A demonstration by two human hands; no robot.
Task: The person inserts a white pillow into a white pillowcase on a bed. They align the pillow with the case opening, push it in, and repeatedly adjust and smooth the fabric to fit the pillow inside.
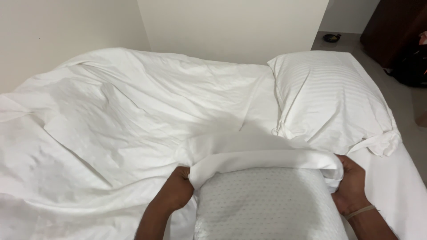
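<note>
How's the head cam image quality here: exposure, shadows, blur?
Head view: soft, even light; the white sheet is bright but its creases still read. A soft shadow lies under the pillowcase edge held by the left hand and right hand. No motion blur. The dark furniture at top right is underexposed.

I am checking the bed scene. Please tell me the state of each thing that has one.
Bare pillow: partly uncovered, dotted surface showing.
Pillowcase: open, bunched over the far end of the bare pillow.
Left hand: shut on the pillowcase edge.
Right hand: shut on the pillowcase edge.
Second pillow: fully cased, lying flat.
Bedsheet: wrinkled, loose.
</note>
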